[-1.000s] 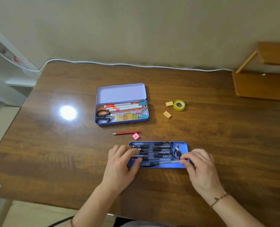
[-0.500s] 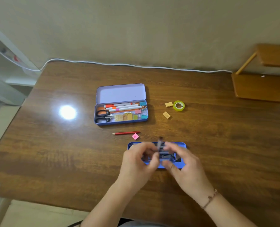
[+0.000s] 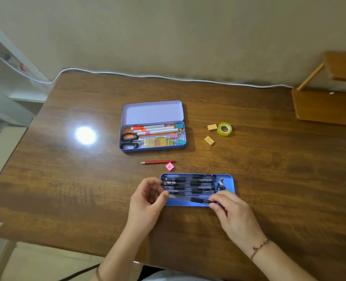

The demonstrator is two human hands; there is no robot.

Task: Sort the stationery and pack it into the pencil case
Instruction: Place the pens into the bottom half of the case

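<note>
Brown wood table (image 3: 269,179) is filling most of the view, a white cable (image 3: 168,77) running along its far edge by the wall and a wooden stand (image 3: 328,106) sitting at the far right. A glare spot is shining on the tabletop to the left. The lilac pencil case (image 3: 152,113) is lying open near the middle, lid tipped back, holding scissors (image 3: 130,140), orange-capped markers (image 3: 158,129), yellow sticky tabs (image 3: 155,142) and binder clips (image 3: 178,134). The blue tin tray (image 3: 226,180) is sitting nearest the person, packed with a row of black pens (image 3: 190,184) lying lengthwise, a printed figure showing at its right end. The left hand (image 3: 147,199) is hovering at the tray's left end, fingers loosely curled, thumb tip touching or just beside a pen end; motion blur is making it hard to tell if it is gripping anything. The right hand (image 3: 234,213) is pinching the end of one black pen (image 3: 199,200) at the tray's front right, covering that corner. A red pencil (image 3: 158,162) and a pink eraser (image 3: 169,166) are lying between the two cases, in nobody's way. Right of the lilac case, a green tape roll (image 3: 224,129) is sitting just beside one tan eraser (image 3: 212,127), another tan eraser (image 3: 209,140) lying nearer.
</note>
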